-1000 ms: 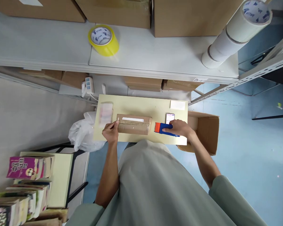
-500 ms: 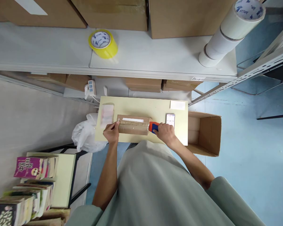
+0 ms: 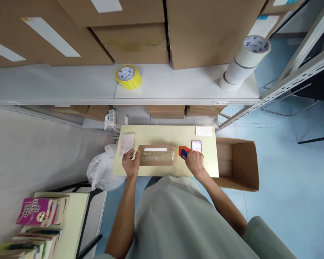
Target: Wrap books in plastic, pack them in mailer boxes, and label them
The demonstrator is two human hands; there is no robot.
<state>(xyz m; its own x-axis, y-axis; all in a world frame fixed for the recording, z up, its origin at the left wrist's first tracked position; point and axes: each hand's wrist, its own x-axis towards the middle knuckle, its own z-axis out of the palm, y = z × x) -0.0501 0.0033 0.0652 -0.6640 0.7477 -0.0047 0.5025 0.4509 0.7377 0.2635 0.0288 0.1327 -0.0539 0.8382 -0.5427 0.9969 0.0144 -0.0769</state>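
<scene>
A taped brown parcel (image 3: 157, 155) with a white label lies on the pale yellow table (image 3: 164, 135). My left hand (image 3: 131, 163) rests against the parcel's left end, fingers curled on it. My right hand (image 3: 194, 163) is closed round a red and blue tape dispenser (image 3: 184, 151), which sits just right of the parcel's right end. A phone (image 3: 196, 146) lies face up beyond my right hand.
An open cardboard box (image 3: 239, 165) stands right of the table and a white plastic bag (image 3: 102, 171) left of it. A clear packet (image 3: 127, 142) and white card (image 3: 203, 131) lie on the table. The shelf behind holds yellow tape (image 3: 127, 76), white rolls (image 3: 243, 61) and cartons. Books (image 3: 40, 210) are stacked lower left.
My right hand brought the dispenser left to the parcel's right end, then drew it slightly back to the right. My left hand stayed at the left end. The camera tilted up.
</scene>
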